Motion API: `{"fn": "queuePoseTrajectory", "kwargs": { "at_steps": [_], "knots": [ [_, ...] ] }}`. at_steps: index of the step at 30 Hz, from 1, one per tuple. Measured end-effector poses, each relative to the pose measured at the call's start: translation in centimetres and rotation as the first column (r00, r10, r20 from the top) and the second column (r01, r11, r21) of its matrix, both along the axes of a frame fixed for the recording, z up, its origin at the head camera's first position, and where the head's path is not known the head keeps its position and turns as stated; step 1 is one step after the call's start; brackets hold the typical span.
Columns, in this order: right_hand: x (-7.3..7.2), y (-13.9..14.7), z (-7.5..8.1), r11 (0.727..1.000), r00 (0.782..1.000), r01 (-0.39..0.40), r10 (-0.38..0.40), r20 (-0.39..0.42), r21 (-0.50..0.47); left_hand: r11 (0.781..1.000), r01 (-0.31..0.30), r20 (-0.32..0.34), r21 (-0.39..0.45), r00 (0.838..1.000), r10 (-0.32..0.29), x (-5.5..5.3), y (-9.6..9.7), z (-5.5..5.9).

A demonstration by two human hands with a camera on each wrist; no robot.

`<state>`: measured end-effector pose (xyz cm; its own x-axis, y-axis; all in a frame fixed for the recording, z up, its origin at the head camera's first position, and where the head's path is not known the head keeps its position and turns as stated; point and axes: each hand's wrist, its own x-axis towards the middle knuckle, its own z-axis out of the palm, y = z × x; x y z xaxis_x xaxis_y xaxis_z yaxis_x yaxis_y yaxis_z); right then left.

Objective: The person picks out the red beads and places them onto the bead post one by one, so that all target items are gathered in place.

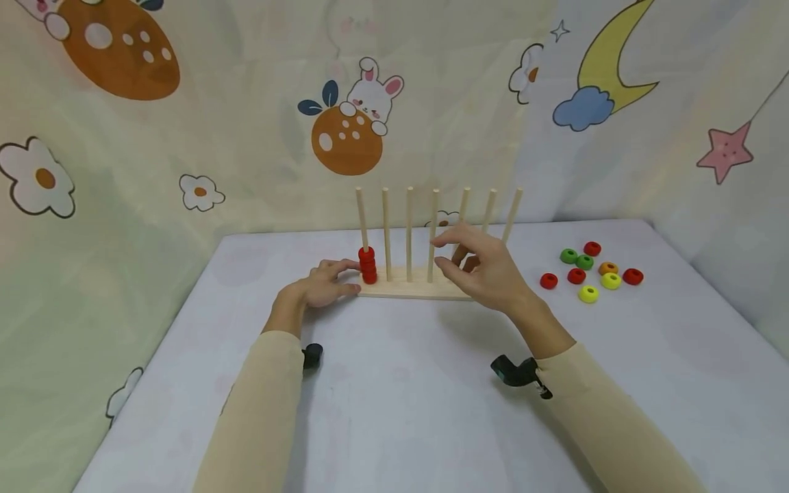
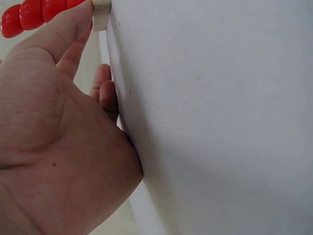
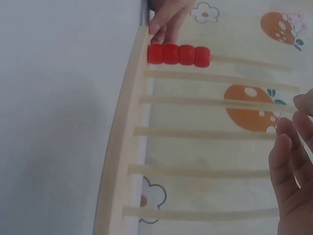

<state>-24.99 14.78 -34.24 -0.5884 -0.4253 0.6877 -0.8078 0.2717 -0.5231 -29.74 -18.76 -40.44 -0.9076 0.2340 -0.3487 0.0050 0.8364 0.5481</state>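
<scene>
A wooden peg rack (image 1: 419, 287) stands on the table, a row of several upright pegs on its flat base. Several red beads (image 1: 367, 266) are stacked on its leftmost peg. At the base's left end, my left hand (image 1: 320, 282) grips the corner, thumb in front and fingers behind; the left wrist view shows the thumb against the wood beside the red beads (image 2: 32, 14). My right hand (image 1: 483, 267) hovers in front of the pegs on the right, thumb and index finger apart, holding nothing. In the right wrist view its fingers (image 3: 282, 156) are loosely bent.
To the right on the white table (image 1: 394, 411) lie loose beads: several red ones (image 1: 576, 276), two green ones (image 1: 568, 256), two yellow ones (image 1: 588, 294) and an orange one (image 1: 608, 268). A patterned cloth (image 1: 259, 137) hangs behind the table.
</scene>
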Motion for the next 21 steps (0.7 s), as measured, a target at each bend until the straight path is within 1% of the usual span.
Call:
{"fn": "queuePoseTrajectory", "kwargs": {
  "at_steps": [7, 12, 14, 15, 21],
  "knots": [
    [0.2, 2.0, -0.7, 0.998, 0.998, 0.058, -0.058, 0.008, 0.033, 1.000, 0.021, -0.023, 0.015, 1.000, -0.021, 0.6, 0.1, 0.2],
    [0.2, 3.9, -1.4, 0.996, 0.997, 0.077, -0.077, -0.002, 0.050, 1.000, 0.024, -0.033, 0.010, 0.999, -0.023, 0.7, 0.2, 0.3],
    [0.1, 4.6, -1.4, 0.994, 0.996, 0.090, -0.089, -0.013, 0.061, 1.000, 0.018, -0.031, 0.012, 0.999, -0.018, 0.7, 0.1, 0.3],
    [0.1, 5.0, -1.4, 0.993, 0.995, 0.096, -0.096, -0.016, 0.066, 1.000, 0.025, -0.031, 0.013, 0.999, -0.025, 0.7, 0.0, 0.4],
    [0.2, 7.2, -1.4, 0.979, 0.985, 0.173, -0.172, -0.015, 0.103, 1.000, 0.005, -0.015, 0.006, 1.000, -0.005, 0.1, -0.2, -0.2]
  ]
}}
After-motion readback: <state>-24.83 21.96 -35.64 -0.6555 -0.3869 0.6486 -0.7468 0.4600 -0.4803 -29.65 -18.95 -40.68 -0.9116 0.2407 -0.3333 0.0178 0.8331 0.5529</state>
